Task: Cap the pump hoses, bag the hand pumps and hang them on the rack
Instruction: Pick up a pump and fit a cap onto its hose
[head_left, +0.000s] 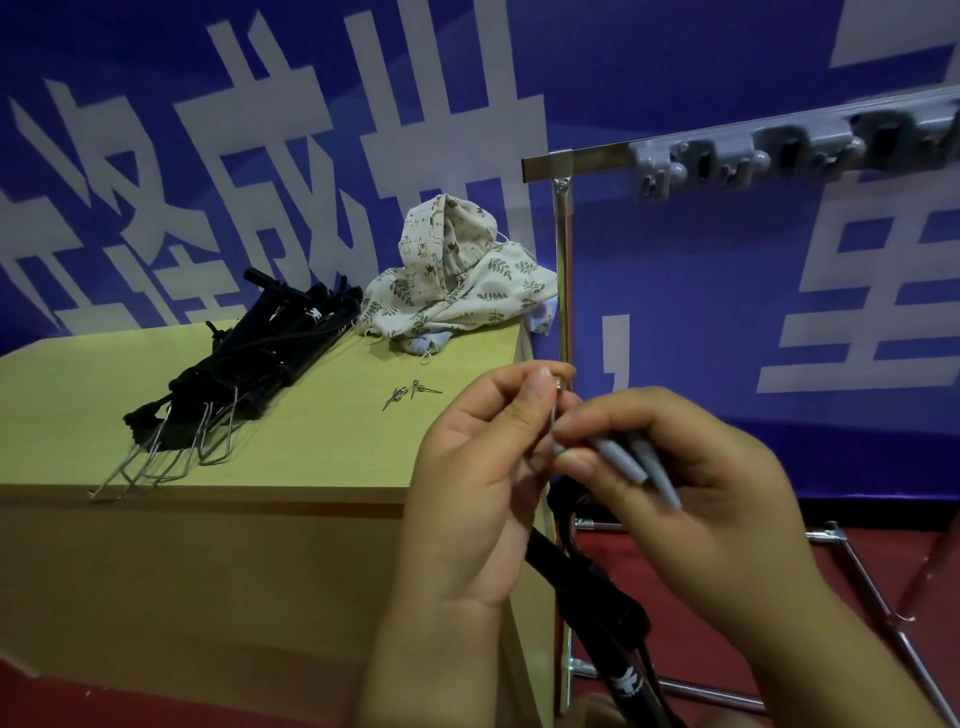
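grey caps (631, 462) held in the right hand (691, 499) point up-left at the needle tip (555, 410) the left hand (483, 467) pinches, touching at frame centre.

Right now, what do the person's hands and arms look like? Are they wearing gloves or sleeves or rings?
Both are bare. The left hand and the right hand wear no gloves, and no rings show on the fingers in view. The forearms are uncovered right to the bottom of the picture, with no sleeve, watch or bracelet showing. The nails look short and plain.
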